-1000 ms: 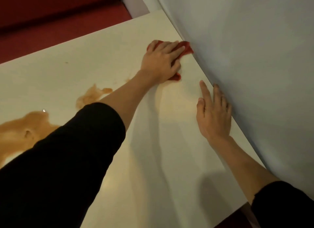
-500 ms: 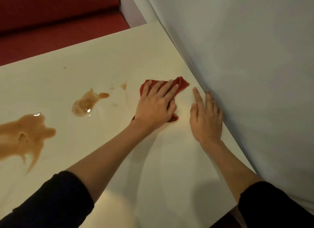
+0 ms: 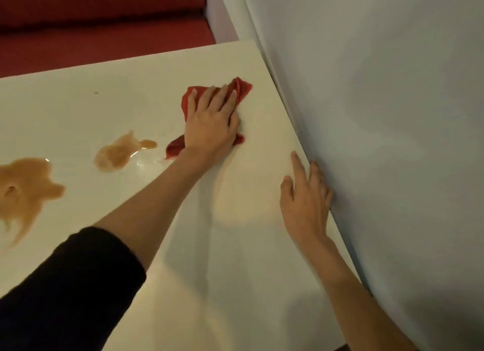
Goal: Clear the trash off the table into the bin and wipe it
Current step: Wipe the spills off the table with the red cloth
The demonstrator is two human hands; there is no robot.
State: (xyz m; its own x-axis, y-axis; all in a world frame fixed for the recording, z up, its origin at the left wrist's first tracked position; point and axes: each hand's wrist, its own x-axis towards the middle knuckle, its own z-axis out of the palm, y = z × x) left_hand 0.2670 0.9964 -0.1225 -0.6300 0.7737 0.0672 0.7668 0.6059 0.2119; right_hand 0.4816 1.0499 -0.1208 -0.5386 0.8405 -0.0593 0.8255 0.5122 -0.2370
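My left hand [image 3: 212, 122] lies flat on a crumpled red cloth [image 3: 242, 87] and presses it onto the cream table [image 3: 248, 246], fingers straight and pointing toward the wall. Most of the cloth is hidden under the hand. A small brown spill [image 3: 117, 154] lies just left of the cloth's trailing corner, and a larger brown spill [image 3: 23, 191] spreads at the left edge of the view. My right hand [image 3: 305, 201] rests flat on the table beside the wall, fingers straight, holding nothing.
A pale wall [image 3: 379, 115] runs along the table's right side. A red bench seat [image 3: 104, 36] stands behind the table's far edge. A tiny brown speck [image 3: 96, 92] marks the table farther back.
My left hand has drawn the cloth away from the wall, toward the small spill. My right hand has stayed flat by the wall.
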